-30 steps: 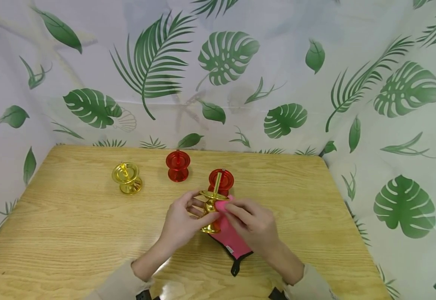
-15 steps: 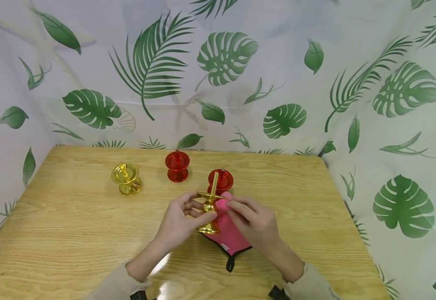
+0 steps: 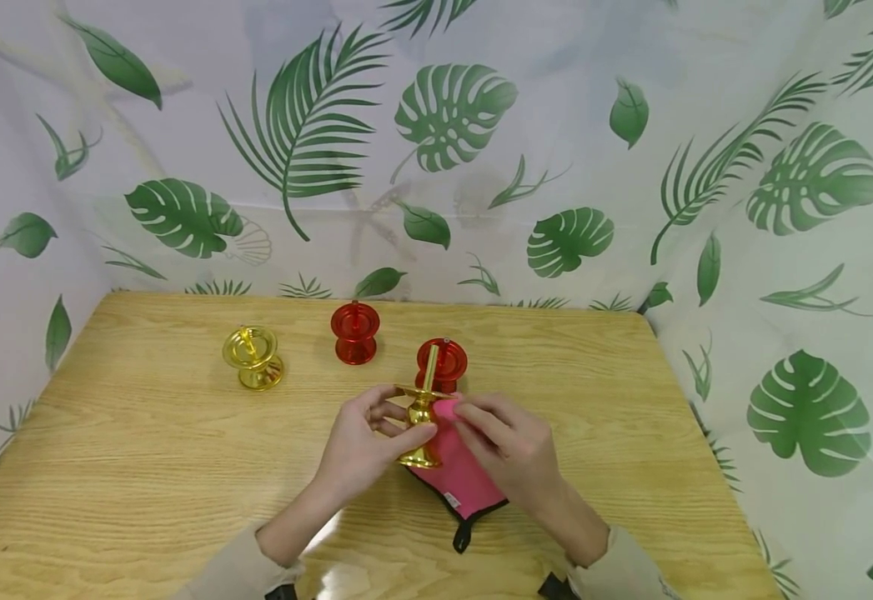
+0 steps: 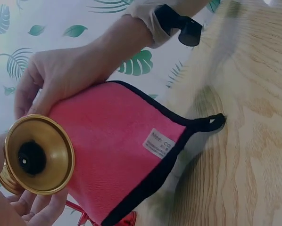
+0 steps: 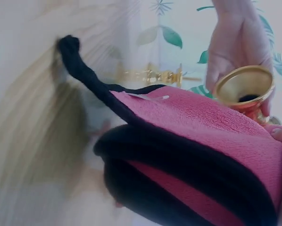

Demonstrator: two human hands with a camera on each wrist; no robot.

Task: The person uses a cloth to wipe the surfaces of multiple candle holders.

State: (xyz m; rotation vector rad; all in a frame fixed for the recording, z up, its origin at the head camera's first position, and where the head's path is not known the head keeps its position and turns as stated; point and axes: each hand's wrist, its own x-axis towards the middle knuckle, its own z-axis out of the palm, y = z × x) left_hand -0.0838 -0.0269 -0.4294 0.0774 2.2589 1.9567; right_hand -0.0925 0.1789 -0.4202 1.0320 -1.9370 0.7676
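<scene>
Tabletop (image 3: 143, 475), gold candleholder (image 3: 420, 414) tilted, spike (image 3: 432, 367) up

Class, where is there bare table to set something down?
Bare wooden table lies between the right hand and right edge, and left of the left hand, in front of the standing shiny gold stemmed holder. Crowded: the centre, where both hands, a held gold holder, a pink black-edged cloth and the nearer red stemmed holder cluster.
</scene>
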